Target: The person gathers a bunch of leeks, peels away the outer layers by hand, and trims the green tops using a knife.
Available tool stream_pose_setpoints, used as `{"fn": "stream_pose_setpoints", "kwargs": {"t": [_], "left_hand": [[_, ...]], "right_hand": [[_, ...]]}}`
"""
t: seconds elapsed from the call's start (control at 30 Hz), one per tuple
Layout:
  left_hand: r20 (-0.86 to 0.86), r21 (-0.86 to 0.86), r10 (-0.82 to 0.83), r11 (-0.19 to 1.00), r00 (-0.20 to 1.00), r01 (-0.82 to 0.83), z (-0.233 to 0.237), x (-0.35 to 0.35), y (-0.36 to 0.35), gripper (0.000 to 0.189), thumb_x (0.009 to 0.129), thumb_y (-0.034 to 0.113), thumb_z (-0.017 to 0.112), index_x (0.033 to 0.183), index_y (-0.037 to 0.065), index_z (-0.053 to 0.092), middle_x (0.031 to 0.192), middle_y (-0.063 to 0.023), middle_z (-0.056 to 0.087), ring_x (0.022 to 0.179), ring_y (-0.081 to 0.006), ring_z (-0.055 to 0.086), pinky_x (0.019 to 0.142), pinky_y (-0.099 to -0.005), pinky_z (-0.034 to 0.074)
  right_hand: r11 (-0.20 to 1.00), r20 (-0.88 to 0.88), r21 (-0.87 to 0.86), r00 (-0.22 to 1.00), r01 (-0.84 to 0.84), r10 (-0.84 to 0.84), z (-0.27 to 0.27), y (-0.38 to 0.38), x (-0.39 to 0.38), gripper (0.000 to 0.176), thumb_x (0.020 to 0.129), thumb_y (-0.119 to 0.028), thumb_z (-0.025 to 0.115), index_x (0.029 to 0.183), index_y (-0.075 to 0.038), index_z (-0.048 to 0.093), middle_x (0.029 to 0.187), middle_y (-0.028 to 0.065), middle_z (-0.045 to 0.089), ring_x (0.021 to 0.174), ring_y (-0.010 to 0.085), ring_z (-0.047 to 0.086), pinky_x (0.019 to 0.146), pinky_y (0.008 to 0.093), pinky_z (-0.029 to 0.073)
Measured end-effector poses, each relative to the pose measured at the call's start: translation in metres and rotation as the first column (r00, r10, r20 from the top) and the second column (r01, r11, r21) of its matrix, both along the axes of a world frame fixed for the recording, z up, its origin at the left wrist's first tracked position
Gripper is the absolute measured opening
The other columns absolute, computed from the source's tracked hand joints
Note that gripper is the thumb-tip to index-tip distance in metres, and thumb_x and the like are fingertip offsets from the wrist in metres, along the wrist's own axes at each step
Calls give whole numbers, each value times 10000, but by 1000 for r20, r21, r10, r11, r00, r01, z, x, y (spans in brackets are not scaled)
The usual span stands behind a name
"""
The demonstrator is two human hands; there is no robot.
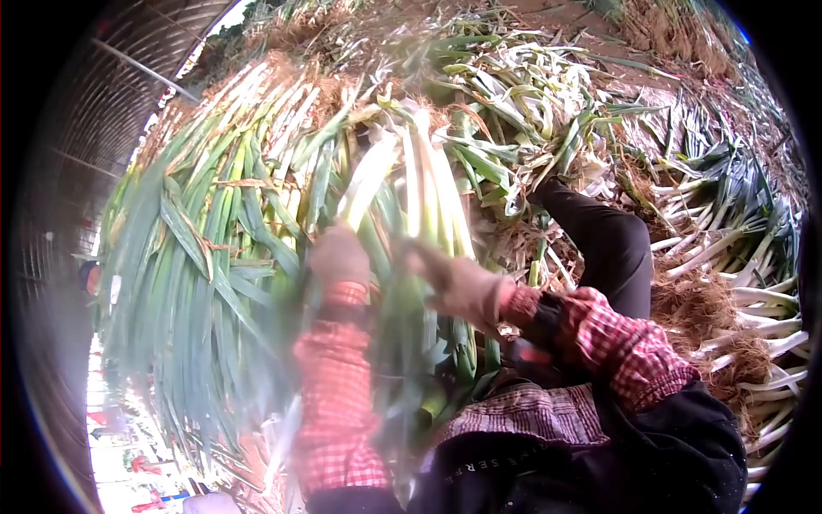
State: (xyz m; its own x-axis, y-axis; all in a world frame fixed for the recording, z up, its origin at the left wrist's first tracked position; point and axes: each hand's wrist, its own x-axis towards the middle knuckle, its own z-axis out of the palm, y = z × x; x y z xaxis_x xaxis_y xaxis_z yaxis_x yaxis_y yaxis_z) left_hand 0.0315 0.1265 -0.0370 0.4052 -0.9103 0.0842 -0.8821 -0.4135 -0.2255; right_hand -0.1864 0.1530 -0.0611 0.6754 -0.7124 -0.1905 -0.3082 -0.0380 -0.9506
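Observation:
My left hand (340, 255), blurred and apparently gloved, is closed around a thick white-stemmed leek (370, 180) whose pale end points up and away from me. My right hand (462, 284) is bent in from the right, over the green leaves of several leeks (438, 193) that lie side by side with white stems and roots facing away. Motion smears its fingers, so I cannot see whether they grip a leaf or stem. Both forearms wear red checked sleeves (338, 377).
A large pile of untrimmed leeks (205, 223) spreads on the left. Stripped leaves (522, 94) are heaped ahead. On the right, beyond my bent leg (612, 244), lie cleaned leeks with brown roots (715, 317). A ribbed curved wall (111, 94) stands far left.

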Motion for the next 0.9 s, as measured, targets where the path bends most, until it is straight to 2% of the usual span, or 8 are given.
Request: {"fn": "stream_pose_setpoints", "kwargs": {"t": [0.13, 0.3, 0.43, 0.6, 0.67, 0.7, 0.83, 0.9], "left_hand": [[26, -5, -2, 1000, 1000, 2, 0, 4, 0, 297, 875, 235, 731, 1091, 62, 623, 1017, -179, 743, 978, -345, 741, 849, -440, 585], [-73, -2, 29, 1000, 997, -29, -9, 3, 7, 391, 860, 310, 752, 1117, 55, 605, 1049, -202, 737, 994, -378, 725, 874, -457, 575], [-320, -4, -89, 996, 943, 92, -14, 10, 20, 426, 856, 327, 741, 1154, 39, 642, 1109, -232, 721, 1017, -437, 695, 883, -481, 549], [-576, 24, -28, 998, 817, 52, -18, 19, 33, 502, 814, 289, 768, 1215, 22, 627, 1140, -267, 701, 1069, -433, 679, 906, -467, 542], [-649, 30, -31, 997, 760, 67, -6, 2, 43, 544, 815, 284, 779, 1258, 20, 604, 1138, -275, 695, 1058, -429, 681, 916, -457, 543], [-547, 111, -83, 979, 833, 171, -12, -5, 45, 594, 852, 282, 767, 1339, 18, 552, 1130, -248, 697, 1050, -426, 687, 944, -456, 539], [-848, 214, -125, 809, 516, 548, -18, 3, 47, 470, 960, 243, 673, 1359, 30, 542, 1120, -173, 694, 980, -312, 707, 805, -402, 585], [-945, 281, 116, 763, 306, 582, 3, 29, 31, 414, 988, 208, 642, 1359, 43, 562, 1079, -135, 702, 897, -243, 698, 719, -361, 586]], "right_hand": [[976, -27, -94, 979, 198, -201, -40, -71, 42, 901, 811, -156, 662, 1605, -94, 241, 1205, 276, 677, 1122, 426, 674, 979, 452, 529], [960, -31, -111, 965, 257, -262, -67, -118, 50, 873, 799, -153, 624, 1587, -77, 257, 1191, 289, 676, 1109, 436, 676, 945, 468, 543], [956, -33, -186, 971, 227, -237, -71, -125, 43, 877, 802, -155, 623, 1594, -82, 252, 1197, 288, 678, 1110, 435, 678, 942, 469, 547], [936, -77, -314, 978, 162, -195, -64, -125, 37, 837, 820, -149, 631, 1587, -101, 302, 1205, 289, 678, 1063, 427, 698, 878, 460, 578], [972, -104, -75, 968, 223, -230, -28, -114, 18, 843, 832, -136, 639, 1593, -134, 276, 1130, 271, 695, 1003, 414, 710, 834, 469, 578], [980, -112, -76, 975, 182, -190, -17, -112, 14, 853, 832, -109, 639, 1597, -142, 262, 1199, 257, 669, 1019, 397, 711, 865, 458, 584], [917, -287, -201, 916, -345, 282, 28, -69, 18, 901, 843, -39, 642, 1619, -154, 198, 1405, 218, 592, 1080, 343, 713, 966, 413, 596], [905, -275, -174, 902, -388, 333, 22, -74, 26, 897, 853, -57, 654, 1621, -136, 196, 1417, 222, 586, 1098, 333, 708, 961, 416, 594]]}}
